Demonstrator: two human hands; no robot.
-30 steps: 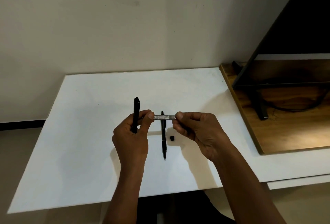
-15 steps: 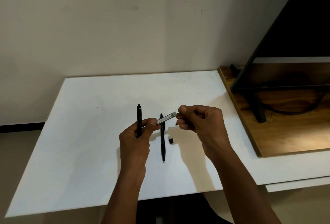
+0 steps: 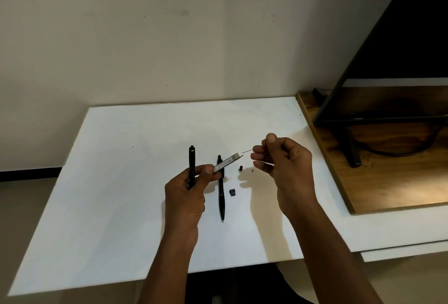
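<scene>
My left hand grips an upright black mechanical pencil and pinches one end of a small grey lead case, which tilts up to the right. My right hand pinches a thin lead just off the case's open end. A second black pencil lies on the white table, tip toward me. A small dark cap and a tiny black piece lie beside it.
A wooden board lies at the right with a dark stand leg and a cable on it. A large dark slanted panel rises above it. A wall stands behind the table.
My right hand has drawn away to the right from the lead case, pulling out a thin lead. The case has tilted upward. My left hand shifted slightly.
</scene>
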